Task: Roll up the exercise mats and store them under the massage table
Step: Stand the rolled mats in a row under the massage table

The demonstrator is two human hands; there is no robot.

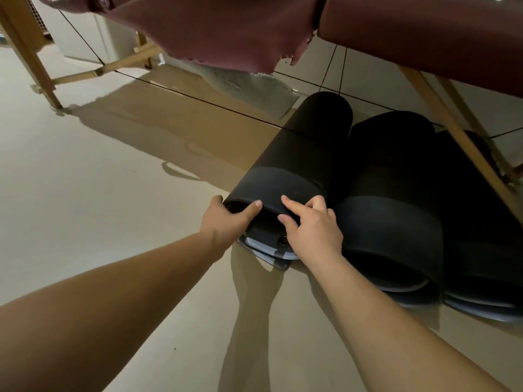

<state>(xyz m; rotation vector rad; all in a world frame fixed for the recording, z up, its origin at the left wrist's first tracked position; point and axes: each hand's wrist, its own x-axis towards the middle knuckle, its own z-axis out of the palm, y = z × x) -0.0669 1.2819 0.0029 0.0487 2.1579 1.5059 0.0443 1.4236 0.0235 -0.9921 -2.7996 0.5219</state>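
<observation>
A rolled black exercise mat [297,154] lies on the floor, its far end under the maroon massage table [424,29]. My left hand [226,222] grips the left side of its near end, thumb over the rim. My right hand [314,227] pinches the rim of the same end, index finger laid on top and thumb under the outer layer. To the right lie two more rolled black mats, a middle mat [390,171] and a right mat [481,222], side by side beneath the table.
Wooden table legs stand at the left [31,60] and right [458,137]. Thin black brace cables [198,97] stretch low across the space under the table. A torn maroon cover flap [226,38] hangs down. A white rug [249,89] lies behind on the beige floor.
</observation>
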